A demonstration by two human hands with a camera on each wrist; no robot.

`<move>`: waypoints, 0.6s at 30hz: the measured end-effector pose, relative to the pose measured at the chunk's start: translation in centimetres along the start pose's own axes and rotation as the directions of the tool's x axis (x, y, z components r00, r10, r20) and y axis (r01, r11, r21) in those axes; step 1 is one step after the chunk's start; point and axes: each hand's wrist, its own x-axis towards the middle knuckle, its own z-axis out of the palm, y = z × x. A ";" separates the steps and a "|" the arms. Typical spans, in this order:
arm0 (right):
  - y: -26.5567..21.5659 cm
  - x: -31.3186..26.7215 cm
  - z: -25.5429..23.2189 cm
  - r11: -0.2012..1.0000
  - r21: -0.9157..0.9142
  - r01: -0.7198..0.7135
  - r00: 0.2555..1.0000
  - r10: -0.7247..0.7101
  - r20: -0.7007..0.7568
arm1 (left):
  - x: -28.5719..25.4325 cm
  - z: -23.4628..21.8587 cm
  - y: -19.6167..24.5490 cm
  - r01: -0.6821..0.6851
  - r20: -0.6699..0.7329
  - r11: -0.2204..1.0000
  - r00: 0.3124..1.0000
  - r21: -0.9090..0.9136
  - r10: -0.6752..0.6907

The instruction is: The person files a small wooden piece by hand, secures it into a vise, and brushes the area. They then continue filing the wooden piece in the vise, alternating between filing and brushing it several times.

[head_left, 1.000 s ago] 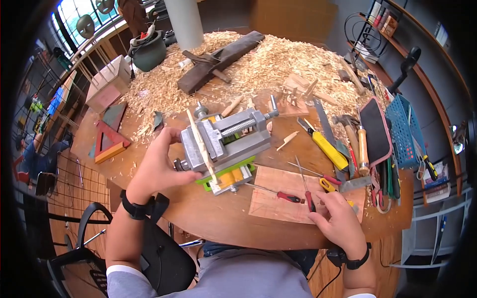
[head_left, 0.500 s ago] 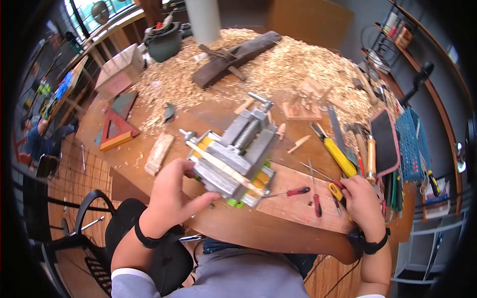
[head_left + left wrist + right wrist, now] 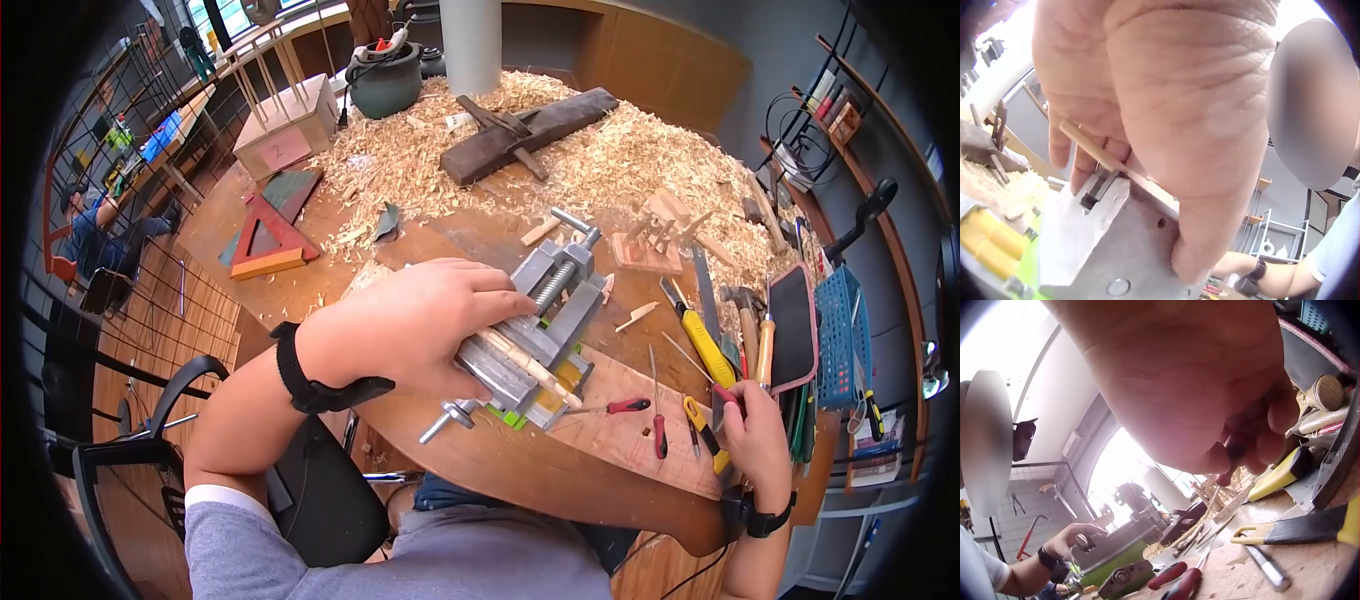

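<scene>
A grey metal vise (image 3: 545, 345) on a green and yellow base stands near the table's front edge, a pale carved wooden stick (image 3: 530, 368) along its near end. My left hand (image 3: 420, 315) reaches over the vise and grips it, thumb down its near side. In the left wrist view the stick (image 3: 1094, 147) passes under the palm, beside the vise's grey end face (image 3: 1135, 250). My right hand (image 3: 762, 440) pinches the red handle (image 3: 726, 394) of a thin-shafted tool at the right. In the right wrist view, curled fingers mostly hide that handle.
Two more red-handled tools (image 3: 660, 440) and a yellow-and-black cutter (image 3: 700, 425) lie on a flat board (image 3: 610, 440). Beyond are a yellow knife (image 3: 708, 345), hammer (image 3: 745, 305) and blue basket (image 3: 843, 330). A wooden plane (image 3: 530, 135) sits among heaped shavings (image 3: 400, 180).
The vise has turned counterclockwise in the head view. My left hand has gone from its side to over its top. My right hand has moved rightward off the board and taken a red handle.
</scene>
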 end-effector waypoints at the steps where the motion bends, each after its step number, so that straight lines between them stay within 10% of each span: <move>1: -0.2 -0.1 -0.1 1.000 0.000 0.001 1.000 -0.001 -0.002 | 0.0 0.0 0.0 0.000 -0.016 1.000 1.000 0.025 0.001; 3: -1.2 -0.5 0.0 0.909 0.413 -0.054 0.998 0.054 0.010 | -0.1 0.2 0.1 0.001 -0.032 0.999 0.999 0.048 0.001; 9: -2.9 -1.3 0.2 0.543 0.839 -0.049 0.997 0.071 0.013 | -0.6 1.6 2.1 0.128 -0.197 0.983 0.975 0.133 -0.100; 16: -7.6 -2.0 2.0 -0.142 0.987 -0.074 0.991 0.103 0.089 | 0.4 4.5 4.6 0.373 -0.395 0.912 0.874 0.172 -0.283; 18: -8.8 -2.1 2.6 -0.173 0.983 -0.065 0.994 0.072 0.079 | 0.2 4.2 4.8 0.333 -0.470 0.938 0.846 0.099 -0.251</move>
